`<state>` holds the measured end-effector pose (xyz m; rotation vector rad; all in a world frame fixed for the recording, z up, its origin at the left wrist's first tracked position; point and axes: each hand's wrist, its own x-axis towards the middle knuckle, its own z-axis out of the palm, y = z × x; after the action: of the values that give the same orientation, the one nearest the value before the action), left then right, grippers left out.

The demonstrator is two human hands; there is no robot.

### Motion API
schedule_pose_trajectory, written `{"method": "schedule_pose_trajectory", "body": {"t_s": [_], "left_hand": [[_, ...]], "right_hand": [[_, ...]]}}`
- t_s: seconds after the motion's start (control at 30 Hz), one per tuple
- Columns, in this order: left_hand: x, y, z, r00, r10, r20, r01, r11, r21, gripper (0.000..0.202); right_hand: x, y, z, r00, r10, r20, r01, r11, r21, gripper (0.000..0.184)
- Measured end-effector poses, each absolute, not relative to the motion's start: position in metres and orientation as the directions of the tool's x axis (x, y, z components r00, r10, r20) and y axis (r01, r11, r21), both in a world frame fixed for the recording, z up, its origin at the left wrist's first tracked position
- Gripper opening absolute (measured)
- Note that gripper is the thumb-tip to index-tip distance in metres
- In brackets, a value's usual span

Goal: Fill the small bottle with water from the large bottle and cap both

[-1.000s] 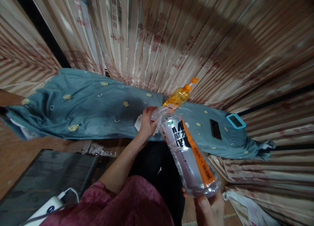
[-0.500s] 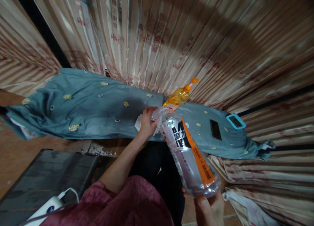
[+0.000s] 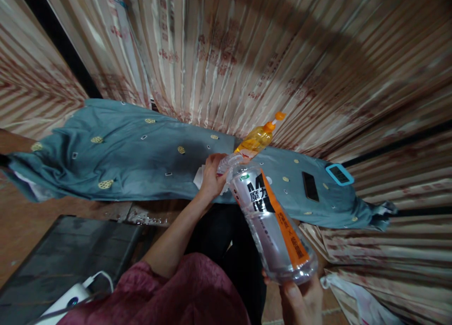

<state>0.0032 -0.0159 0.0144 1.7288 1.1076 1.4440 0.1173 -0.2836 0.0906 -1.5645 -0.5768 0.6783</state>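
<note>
Your left hand (image 3: pixel 213 178) has its fingers clamped on clear plastic (image 3: pixel 229 163) at the bottle's (image 3: pixel 268 216) far end; your right hand's (image 3: pixel 300 299) clamp its base.

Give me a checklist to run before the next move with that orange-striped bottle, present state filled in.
1. Right grip supports the drink bottle at its base: ok.
2. Left grip is at the bottle's neck end: ok.
3. Bottle's cap is on or off: cannot tell, the mouth is not clearly visible.
4. Orange-topped pump bottle is apart from the drink bottle: cannot tell, they overlap in this view.
5. Smartphone lies on the pineapple-print cloth, apart from both hands: ok.
6. Blue-framed digital display is readable: not ok, too dim.
</note>
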Motion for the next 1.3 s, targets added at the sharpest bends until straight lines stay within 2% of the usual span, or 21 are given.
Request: {"method": "schedule_pose_trajectory", "body": {"t_s": [0.17,0.67,0.93,1.3], "left_hand": [[0.002,-0.016,0.015,0.056,0.886,0.461,0.204,-0.462,0.863,0.044],[0.003,-0.015,0.014,0.053,0.888,0.457,0.197,-0.458,0.867,0.046],[0.004,-0.015,0.014,0.05,0.894,0.446,0.209,-0.446,0.87,0.042],[0.003,-0.016,0.015,0.052,0.891,0.45,0.195,-0.451,0.871,0.042]], "right_hand": [[0.114,-0.282,0.093,0.715,0.693,-0.088,-0.029,-0.096,-0.995,0.063],[0.115,-0.281,0.094,0.7,0.709,-0.088,-0.045,-0.079,-0.996,0.063],[0.114,-0.282,0.097,0.701,0.708,-0.09,0.009,-0.136,-0.991,0.057],[0.109,-0.278,0.102,0.721,0.685,-0.102,-0.043,-0.103,-0.994,0.067]]}}
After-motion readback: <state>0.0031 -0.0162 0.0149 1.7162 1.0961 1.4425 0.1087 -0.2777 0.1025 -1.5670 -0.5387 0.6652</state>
